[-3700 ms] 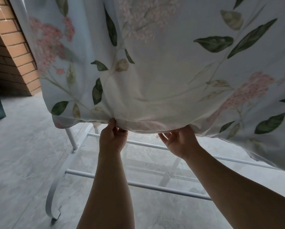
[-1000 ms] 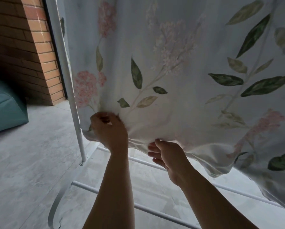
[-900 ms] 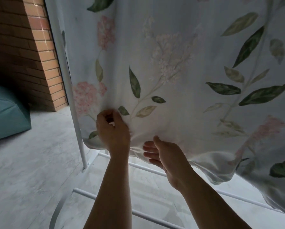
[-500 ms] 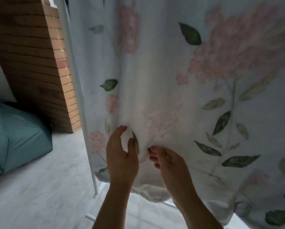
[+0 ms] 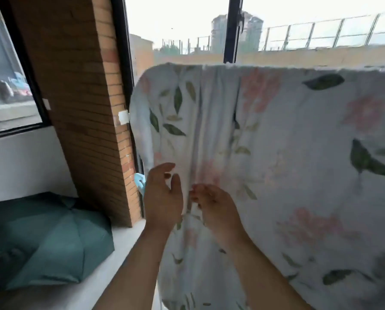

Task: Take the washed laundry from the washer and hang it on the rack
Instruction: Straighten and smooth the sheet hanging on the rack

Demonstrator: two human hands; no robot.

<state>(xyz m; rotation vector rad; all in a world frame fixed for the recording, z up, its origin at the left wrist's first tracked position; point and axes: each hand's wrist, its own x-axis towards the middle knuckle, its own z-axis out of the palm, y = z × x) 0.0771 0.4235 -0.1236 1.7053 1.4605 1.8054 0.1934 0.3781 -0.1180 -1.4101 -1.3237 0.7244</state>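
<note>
Fingers of the left hand (image 5: 162, 198) are spread and loose, holding nothing, just in front of the sheet (image 5: 298, 153). Right hand (image 5: 216, 206) fingertips curl on a vertical fold, seemingly pinching it; blur makes this uncertain. Both hands have come up from the bottom hem, and the left has let go. The sheet hangs over the rack, far right, hiding its top; likely only smoothing remains.

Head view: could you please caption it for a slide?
Left hand and right hand meet at a fold in the hung floral sheet.
</note>
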